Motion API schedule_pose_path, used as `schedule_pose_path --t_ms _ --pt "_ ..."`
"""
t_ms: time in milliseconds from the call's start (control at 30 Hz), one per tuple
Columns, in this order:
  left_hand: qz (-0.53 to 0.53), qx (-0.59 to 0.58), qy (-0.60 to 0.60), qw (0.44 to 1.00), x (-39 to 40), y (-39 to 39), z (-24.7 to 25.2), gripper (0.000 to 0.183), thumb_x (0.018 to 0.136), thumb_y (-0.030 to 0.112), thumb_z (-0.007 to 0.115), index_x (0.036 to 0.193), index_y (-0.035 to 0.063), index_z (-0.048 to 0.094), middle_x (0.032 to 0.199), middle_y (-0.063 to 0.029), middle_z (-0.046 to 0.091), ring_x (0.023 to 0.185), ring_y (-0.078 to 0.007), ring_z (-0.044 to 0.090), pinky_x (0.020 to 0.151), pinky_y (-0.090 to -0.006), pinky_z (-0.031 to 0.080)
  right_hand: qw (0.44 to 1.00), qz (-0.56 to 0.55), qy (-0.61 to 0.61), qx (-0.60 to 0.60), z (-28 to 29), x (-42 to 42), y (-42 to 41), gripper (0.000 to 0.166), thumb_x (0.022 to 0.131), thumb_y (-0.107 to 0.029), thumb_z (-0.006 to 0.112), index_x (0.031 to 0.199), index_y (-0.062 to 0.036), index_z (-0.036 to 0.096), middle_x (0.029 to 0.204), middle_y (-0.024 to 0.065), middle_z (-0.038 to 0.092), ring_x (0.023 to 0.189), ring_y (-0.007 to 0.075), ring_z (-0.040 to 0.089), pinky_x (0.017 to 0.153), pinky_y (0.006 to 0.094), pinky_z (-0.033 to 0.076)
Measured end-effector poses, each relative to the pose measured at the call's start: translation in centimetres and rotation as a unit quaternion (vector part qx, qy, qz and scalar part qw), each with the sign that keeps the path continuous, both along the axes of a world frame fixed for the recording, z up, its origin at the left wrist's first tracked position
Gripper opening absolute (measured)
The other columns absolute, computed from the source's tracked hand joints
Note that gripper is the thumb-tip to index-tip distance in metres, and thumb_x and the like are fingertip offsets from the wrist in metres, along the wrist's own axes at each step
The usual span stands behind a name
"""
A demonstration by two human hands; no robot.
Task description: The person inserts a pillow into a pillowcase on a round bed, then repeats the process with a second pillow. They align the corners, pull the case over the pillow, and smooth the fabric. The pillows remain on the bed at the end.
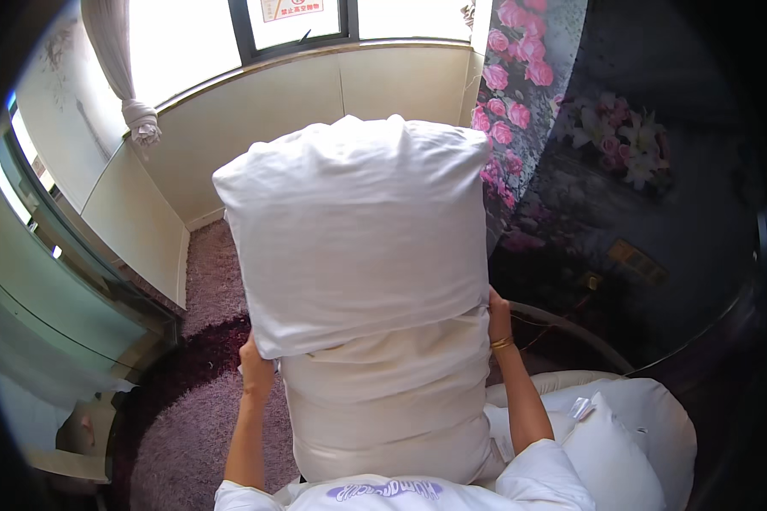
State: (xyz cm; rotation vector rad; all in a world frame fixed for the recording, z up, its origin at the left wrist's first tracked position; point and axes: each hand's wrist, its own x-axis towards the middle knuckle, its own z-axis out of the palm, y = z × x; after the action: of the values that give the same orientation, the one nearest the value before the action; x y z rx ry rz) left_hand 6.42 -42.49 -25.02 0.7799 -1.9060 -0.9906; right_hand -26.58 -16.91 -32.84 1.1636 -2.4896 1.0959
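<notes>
A plump cream pillow (383, 409) stretches out from my torso. Over its far part lies a white pillowcase (364, 243), whose near edge crosses the pillow at a slant; the far end of the case is creased and bunched. At the left corner of that edge, my left hand (256, 367) grips the fabric, with its fingers partly hidden by the cloth. My right hand (500, 314), below a gold-coloured bracelet (502, 342), grips the right side near the same edge. Its fingertips are hidden behind the case.
White pillows (613, 447) with a fabric tag lie at my right. A purple shaggy rug (198, 434) covers the floor on the left, near a glass-fronted panel (57, 306). Ahead are a window (297, 25), a tied curtain (139, 118) and a rose-printed wall covering (518, 70).
</notes>
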Motion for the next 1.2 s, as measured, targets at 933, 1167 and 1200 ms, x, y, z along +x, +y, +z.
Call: schedule_pose_path --t_ms 933,1167,1200 --pt "-0.183 -0.369 -0.147 0.899 -5.9 4.5 5.1 0.04 0.045 0.0 0.066 0.083 0.0081 0.053 0.08 -0.0033 0.052 0.077 -0.0226 0.051 0.067 -0.0333 0.039 0.941 0.229 0.216 -0.126 8.6 9.0 -3.5 0.036 0.042 0.004 0.057 0.077 -0.0055 0.053 0.064 0.0062 0.047 0.062 0.0244 0.048 0.063 0.0335 0.038" --pt "-0.241 -0.468 -0.078 0.847 -7.6 8.0 4.8 0.022 0.056 0.004 0.059 0.074 0.0109 0.049 0.068 -0.0013 0.046 0.067 -0.0182 0.049 0.063 -0.0301 0.039 0.926 0.196 0.285 -0.153 8.8 9.7 -4.0 0.027 0.057 -0.003 0.054 0.084 -0.0077 0.053 0.071 0.0039 0.05 0.064 0.0221 0.049 0.062 0.0334 0.039" --pt "-0.277 -0.457 -0.082 0.841 -6.9 8.5 4.1 0.02 0.057 0.004 0.058 0.073 0.0111 0.048 0.066 -0.0009 0.045 0.065 -0.0179 0.048 0.063 -0.0297 0.039 0.923 0.2 0.291 -0.154 8.5 10.2 -3.9 0.029 0.057 -0.003 0.055 0.086 -0.0085 0.053 0.07 0.0036 0.049 0.064 0.0217 0.049 0.063 0.0327 0.039"
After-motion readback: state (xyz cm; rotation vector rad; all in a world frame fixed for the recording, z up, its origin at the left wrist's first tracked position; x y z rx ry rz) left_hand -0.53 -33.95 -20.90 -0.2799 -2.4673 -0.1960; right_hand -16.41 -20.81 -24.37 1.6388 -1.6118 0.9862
